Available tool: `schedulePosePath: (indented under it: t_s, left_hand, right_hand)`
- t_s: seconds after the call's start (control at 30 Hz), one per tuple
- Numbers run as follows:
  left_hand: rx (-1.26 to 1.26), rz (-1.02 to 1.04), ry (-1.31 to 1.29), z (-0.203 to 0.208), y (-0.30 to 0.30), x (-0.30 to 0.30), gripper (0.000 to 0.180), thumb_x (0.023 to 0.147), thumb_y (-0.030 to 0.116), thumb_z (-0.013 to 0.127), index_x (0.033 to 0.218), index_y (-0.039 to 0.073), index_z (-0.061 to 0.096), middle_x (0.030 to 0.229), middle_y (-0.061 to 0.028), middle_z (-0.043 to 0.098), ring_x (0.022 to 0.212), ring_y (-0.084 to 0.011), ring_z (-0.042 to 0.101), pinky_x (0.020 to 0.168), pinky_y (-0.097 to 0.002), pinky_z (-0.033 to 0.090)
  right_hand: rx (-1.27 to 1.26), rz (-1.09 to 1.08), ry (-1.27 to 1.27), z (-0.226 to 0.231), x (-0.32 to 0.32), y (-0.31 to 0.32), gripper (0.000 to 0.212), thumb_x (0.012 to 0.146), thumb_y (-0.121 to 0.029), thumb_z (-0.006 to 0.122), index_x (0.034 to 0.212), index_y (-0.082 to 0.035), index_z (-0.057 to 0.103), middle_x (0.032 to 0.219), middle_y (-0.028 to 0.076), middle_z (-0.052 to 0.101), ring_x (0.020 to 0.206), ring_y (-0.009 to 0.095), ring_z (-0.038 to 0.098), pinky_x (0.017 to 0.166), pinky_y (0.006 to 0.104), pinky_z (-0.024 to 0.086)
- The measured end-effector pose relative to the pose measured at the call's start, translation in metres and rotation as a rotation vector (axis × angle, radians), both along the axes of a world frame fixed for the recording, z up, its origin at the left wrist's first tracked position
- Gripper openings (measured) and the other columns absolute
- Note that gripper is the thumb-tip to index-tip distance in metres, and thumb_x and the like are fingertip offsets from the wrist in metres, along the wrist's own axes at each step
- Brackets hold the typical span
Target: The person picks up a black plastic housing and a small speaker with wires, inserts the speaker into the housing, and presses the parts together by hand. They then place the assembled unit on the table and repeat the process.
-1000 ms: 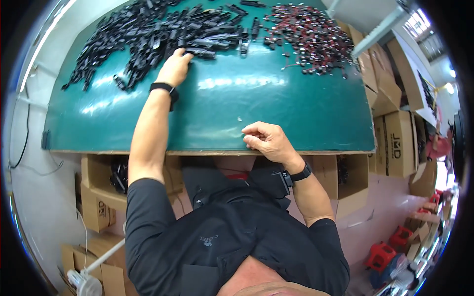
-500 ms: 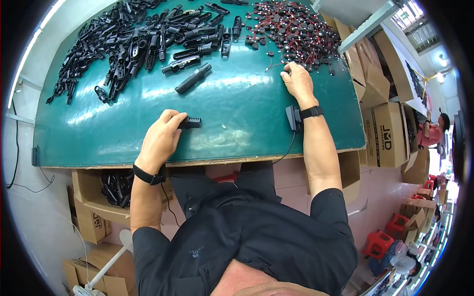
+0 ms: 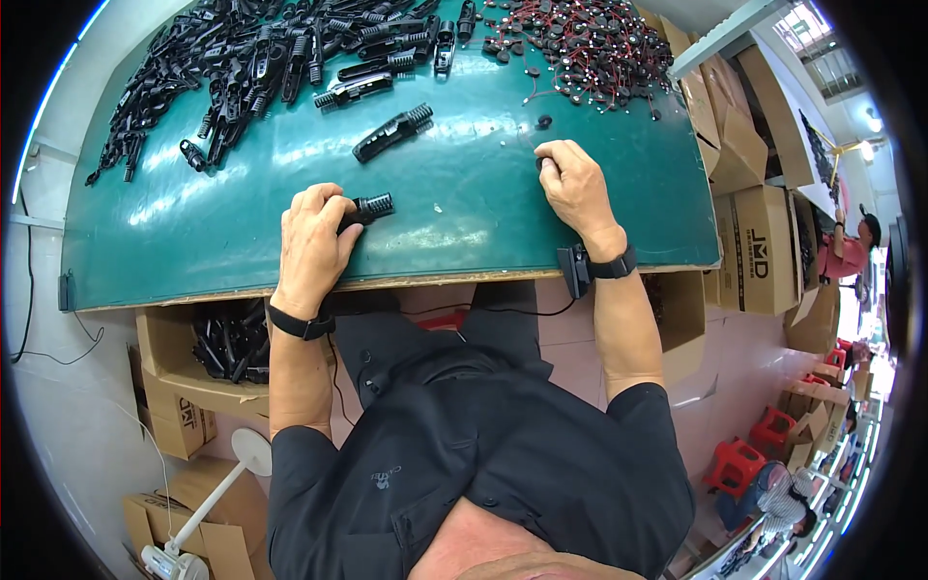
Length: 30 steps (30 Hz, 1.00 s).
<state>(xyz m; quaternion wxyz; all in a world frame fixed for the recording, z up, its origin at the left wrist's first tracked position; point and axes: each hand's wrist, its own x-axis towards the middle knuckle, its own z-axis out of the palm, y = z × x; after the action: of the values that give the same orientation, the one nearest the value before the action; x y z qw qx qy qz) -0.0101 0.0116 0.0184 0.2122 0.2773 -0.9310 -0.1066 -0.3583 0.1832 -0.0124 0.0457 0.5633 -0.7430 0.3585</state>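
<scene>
My left hand [image 3: 314, 237] is closed around a black plastic housing [image 3: 372, 205] near the table's front edge; its ribbed end sticks out to the right, the rest is hidden under my fingers. To the right, my right hand [image 3: 575, 191] pinches a small dark round part [image 3: 542, 165], mostly covered by thumb and fingertips. Just beyond it a small black disc-shaped part [image 3: 543, 122] lies on the green tabletop [image 3: 454, 242]. Another black housing [image 3: 391, 132] with a ribbed end lies alone between my hands, farther off.
A large heap of black housings [image 3: 261, 68] covers the far left. At the far right is a pile of small round parts with red wires [image 3: 590, 53]. Cardboard boxes [image 3: 759, 246] stand right of the table, and an open box of black parts [image 3: 232, 338] sits below its left edge.
My right hand has drawn back from the wired pile toward me with a small round part. A disc-shaped part now lies apart from the pile. The lone housing has shifted and turned slightly.
</scene>
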Motion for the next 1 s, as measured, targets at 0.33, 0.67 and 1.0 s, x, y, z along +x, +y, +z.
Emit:
schedulePosePath:
  t_s: [0.33, 0.67, 1.0]
  left_hand:
    - [0.099, 0.027, 0.011, -0.004, 0.008, 0.006, 0.036, 0.082, 0.006, 0.083, 0.113, 0.007, 0.066, 0.116, -0.01, 0.068, 0.112, -0.0342, 0.064, 0.093, -0.0437, 0.048]
    - [0.086, 0.028, 0.04, -0.009, 0.008, 0.011, 0.044, 0.082, 0.005, 0.083, 0.123, 0.008, 0.066, 0.117, -0.0105, 0.07, 0.112, -0.0336, 0.065, 0.093, -0.0435, 0.048]
    - [0.147, 0.012, 0.108, -0.019, 0.009, 0.018, 0.052, 0.081, 0.0, 0.081, 0.132, 0.006, 0.069, 0.121, -0.015, 0.068, 0.113, -0.0359, 0.065, 0.096, -0.0437, 0.051]
  right_hand:
    - [0.158, 0.064, -0.67, -0.005, 0.019, 0.017, 0.021, 0.099, -0.004, 0.066, 0.118, -0.003, 0.075, 0.098, 0.006, 0.069, 0.071, 0.012, 0.067, 0.067, 0.03, 0.056]
    - [0.069, -0.036, -0.07, -0.007, 0.027, 0.022, 0.026, 0.089, -0.007, 0.079, 0.114, -0.003, 0.076, 0.104, 0.009, 0.069, 0.077, 0.018, 0.067, 0.072, 0.0317, 0.056]
    - [0.127, 0.161, -0.589, 0.01, 0.055, 0.021, 0.02, 0.097, -0.01, 0.078, 0.114, -0.001, 0.074, 0.101, 0.003, 0.066, 0.079, 0.01, 0.063, 0.072, 0.0267, 0.054]
